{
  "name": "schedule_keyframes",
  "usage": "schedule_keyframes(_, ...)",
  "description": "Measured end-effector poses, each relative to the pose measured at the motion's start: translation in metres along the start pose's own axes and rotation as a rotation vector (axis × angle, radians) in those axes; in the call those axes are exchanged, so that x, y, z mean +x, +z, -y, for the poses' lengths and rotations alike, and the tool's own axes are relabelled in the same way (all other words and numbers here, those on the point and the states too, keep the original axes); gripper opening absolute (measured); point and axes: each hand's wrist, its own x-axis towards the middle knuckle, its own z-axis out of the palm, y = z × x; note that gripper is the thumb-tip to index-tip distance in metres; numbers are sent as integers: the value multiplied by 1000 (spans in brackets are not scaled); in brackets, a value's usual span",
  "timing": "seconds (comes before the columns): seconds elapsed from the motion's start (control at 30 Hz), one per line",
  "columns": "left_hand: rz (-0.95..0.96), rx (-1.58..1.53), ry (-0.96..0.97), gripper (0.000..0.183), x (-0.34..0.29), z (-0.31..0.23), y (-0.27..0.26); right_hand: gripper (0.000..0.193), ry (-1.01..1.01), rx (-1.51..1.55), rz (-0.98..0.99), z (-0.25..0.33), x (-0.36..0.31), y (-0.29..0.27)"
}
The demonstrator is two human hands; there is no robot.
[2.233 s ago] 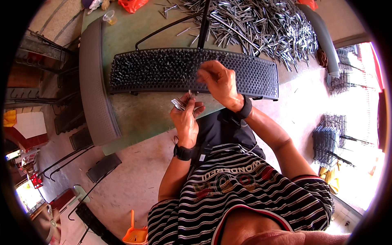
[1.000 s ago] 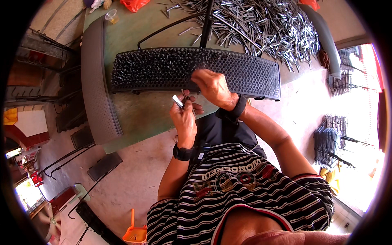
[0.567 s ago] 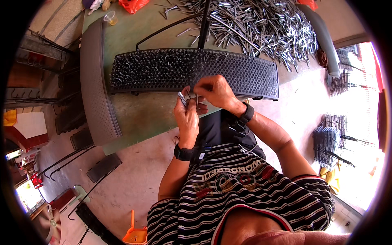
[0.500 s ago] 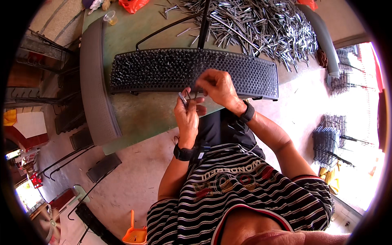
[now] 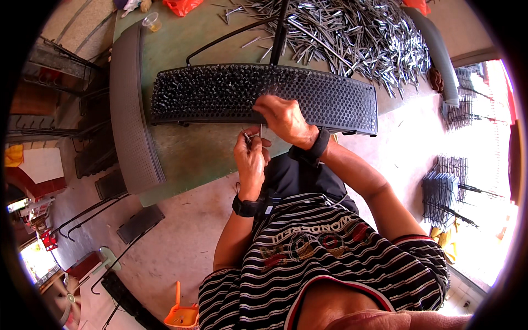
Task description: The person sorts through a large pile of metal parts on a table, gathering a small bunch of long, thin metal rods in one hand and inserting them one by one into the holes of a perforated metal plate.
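A long black perforated panel point(image 5: 335, 107) lies along the near edge of the table, its left half bristling with thin upright pieces and its right half showing bare holes. My left hand point(image 5: 251, 168) is just below the panel, fingers curled around a few thin metal strips point(image 5: 247, 139). One strip sticks up between the two hands. Over the middle of the panel, at the border of the filled part, my right hand point(image 5: 287, 122) has its fingers pinched together. Whatever is between those fingertips is hidden.
A big heap of loose metal strips point(image 5: 357, 44) covers the back right of the green table point(image 5: 187, 159). Stacked grey perforated sheets point(image 5: 126, 110) stand at its left edge. A black metal bar point(image 5: 279, 38) rises behind the panel. A plastic cup point(image 5: 152, 22) sits at the back left.
My right hand has moved slightly left from beside the left hand's fingertips onto the panel. The left hand has stayed nearly in place, still holding strips.
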Motion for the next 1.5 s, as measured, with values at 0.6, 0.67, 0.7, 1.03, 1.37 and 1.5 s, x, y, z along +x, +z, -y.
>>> schedule_keyframes(0.6,86,17,157,24,7,8,24,11,825,635,-116,9,-2,-43)
schedule_keyframes(0.67,118,-137,11,24,8,6,15,9,673,519,-210,-4,0,-42)
schedule_keyframes(0.7,108,-186,-14,23,9,7,13,10,599,445,-271,-6,3,-40)
schedule_keyframes(1.03,58,-277,-36,16,10,12,10,10,312,23,-118,-31,6,-31)
schedule_keyframes(1.37,4,-246,-81,17,8,9,9,10,68,-285,63,-28,14,-37)
schedule_keyframes(1.5,23,-264,-51,17,5,7,11,14,23,-372,157,-30,22,-40)
